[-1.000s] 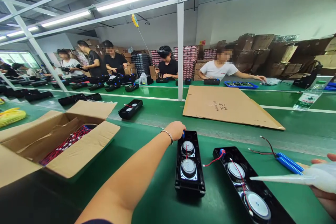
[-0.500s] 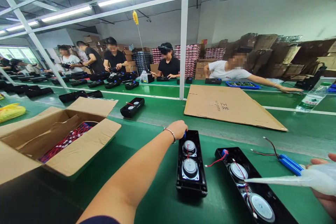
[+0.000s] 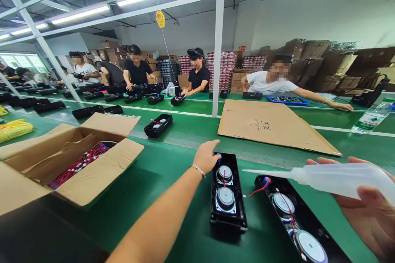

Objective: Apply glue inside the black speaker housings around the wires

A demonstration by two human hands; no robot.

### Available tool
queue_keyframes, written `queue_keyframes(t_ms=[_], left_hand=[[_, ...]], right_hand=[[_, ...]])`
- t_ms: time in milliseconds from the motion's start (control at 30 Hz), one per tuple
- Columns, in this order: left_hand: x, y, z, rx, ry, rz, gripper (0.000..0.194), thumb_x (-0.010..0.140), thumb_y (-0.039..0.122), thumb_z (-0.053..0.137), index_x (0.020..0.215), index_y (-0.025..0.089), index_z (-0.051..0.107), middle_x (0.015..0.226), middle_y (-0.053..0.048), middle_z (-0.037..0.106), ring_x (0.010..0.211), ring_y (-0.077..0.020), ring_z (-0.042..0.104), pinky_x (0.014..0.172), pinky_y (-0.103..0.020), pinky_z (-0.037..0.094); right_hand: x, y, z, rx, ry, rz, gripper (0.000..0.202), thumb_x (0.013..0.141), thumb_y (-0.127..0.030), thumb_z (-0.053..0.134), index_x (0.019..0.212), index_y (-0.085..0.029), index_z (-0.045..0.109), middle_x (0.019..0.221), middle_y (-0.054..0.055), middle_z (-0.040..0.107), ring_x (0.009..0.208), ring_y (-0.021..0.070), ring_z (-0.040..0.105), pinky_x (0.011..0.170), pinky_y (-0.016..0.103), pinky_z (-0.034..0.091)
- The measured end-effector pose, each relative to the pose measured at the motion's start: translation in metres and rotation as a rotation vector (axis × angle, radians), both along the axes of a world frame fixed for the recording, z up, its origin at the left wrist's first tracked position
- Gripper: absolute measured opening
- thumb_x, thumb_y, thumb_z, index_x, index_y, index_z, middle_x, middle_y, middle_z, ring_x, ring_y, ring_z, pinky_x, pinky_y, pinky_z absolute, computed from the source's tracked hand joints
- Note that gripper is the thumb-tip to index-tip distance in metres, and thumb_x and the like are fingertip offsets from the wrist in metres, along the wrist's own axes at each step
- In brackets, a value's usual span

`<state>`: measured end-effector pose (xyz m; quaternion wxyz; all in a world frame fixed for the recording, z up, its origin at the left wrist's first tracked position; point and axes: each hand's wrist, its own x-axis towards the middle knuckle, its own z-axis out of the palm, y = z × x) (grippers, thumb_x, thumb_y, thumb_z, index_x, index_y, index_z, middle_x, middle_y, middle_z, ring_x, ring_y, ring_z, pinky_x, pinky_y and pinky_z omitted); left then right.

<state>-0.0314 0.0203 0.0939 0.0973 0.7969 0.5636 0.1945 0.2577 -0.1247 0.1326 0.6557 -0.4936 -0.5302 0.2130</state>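
Observation:
My left hand reaches over the far end of a black speaker housing. Its thumb rests on a small blue part there, while the fingers stretch away from the thumb. Two round silver speakers with a red wire sit inside this housing. At the right, my right hand is closed around a translucent squeeze bottle, its long thin nozzle pointing left above the housings. Below the bottle lies a second black housing, angled, with two speakers, a blue part and red wires.
An open cardboard box of red and blue wires stands left. Another speaker housing lies farther off, beside a flat cardboard sheet. A water bottle stands at the right. Several people work across the line; one person's arm stretches right.
The squeeze bottle has swung up and leftward, turning level, and now hides where the blue cylinders lay. My left hand's fingers have opened from a closed grip around the blue part.

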Motion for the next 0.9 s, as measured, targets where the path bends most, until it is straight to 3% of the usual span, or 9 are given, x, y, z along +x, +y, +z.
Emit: queue_keyframes(t_ms=[67,133,167,267,400,900], left_hand=[[-0.006,-0.024,-0.017,-0.02,-0.339,0.322,0.039,0.088,0.034,0.046,0.122,0.016,0.052,0.121,-0.013,0.055,0.107,-0.0207,0.054,0.094,-0.034,0.042],[-0.007,-0.048,-0.035,-0.169,-0.683,0.538,0.051,0.084,0.04,0.052,0.126,0.01,0.047,0.124,-0.016,0.053,0.105,-0.0221,0.055,0.091,-0.033,0.044],[-0.005,-0.058,-0.043,-0.268,-0.802,0.544,0.055,0.081,0.04,0.057,0.125,0.009,0.047,0.123,-0.017,0.053,0.104,-0.0225,0.056,0.09,-0.032,0.045],[0.005,-0.077,-0.055,-0.431,-0.9,0.363,0.05,0.075,0.028,0.061,0.121,0.01,0.052,0.116,-0.014,0.059,0.097,-0.0213,0.058,0.088,-0.03,0.045],[0.01,-0.078,-0.05,-0.415,-0.872,0.333,0.052,0.071,0.017,0.058,0.122,0.011,0.051,0.115,-0.012,0.058,0.089,-0.0188,0.057,0.085,-0.029,0.044],[0.01,-0.078,-0.05,-0.346,-0.935,0.369,0.065,0.065,0.025,0.062,0.125,0.008,0.042,0.13,-0.015,0.04,0.087,-0.0173,0.054,0.082,-0.027,0.045]], right_hand=[[-0.013,0.004,0.012,0.024,0.111,0.084,0.042,0.077,-0.043,0.063,0.115,-0.034,0.049,0.107,0.018,0.06,0.1,0.0348,0.058,0.085,0.052,0.05],[-0.025,0.01,0.016,0.031,0.011,0.125,0.046,0.073,-0.04,0.068,0.113,-0.032,0.047,0.109,0.018,0.06,0.103,0.0339,0.056,0.088,0.051,0.048],[-0.031,0.015,0.016,0.032,-0.089,0.147,0.046,0.074,-0.04,0.068,0.114,-0.031,0.046,0.11,0.017,0.059,0.104,0.0329,0.056,0.087,0.05,0.048],[-0.051,0.031,0.013,0.027,-0.352,0.242,0.048,0.079,-0.039,0.063,0.12,-0.03,0.04,0.116,0.013,0.057,0.107,0.0285,0.054,0.087,0.046,0.049],[-0.075,0.048,0.013,0.019,-0.575,0.315,0.048,0.084,-0.041,0.057,0.125,-0.028,0.034,0.118,0.009,0.056,0.105,0.024,0.054,0.087,0.042,0.048],[-0.124,0.079,0.015,0.123,-0.878,0.29,0.041,0.086,-0.034,0.051,0.123,-0.024,0.038,0.119,0.008,0.054,0.105,0.0217,0.054,0.086,0.036,0.048]])
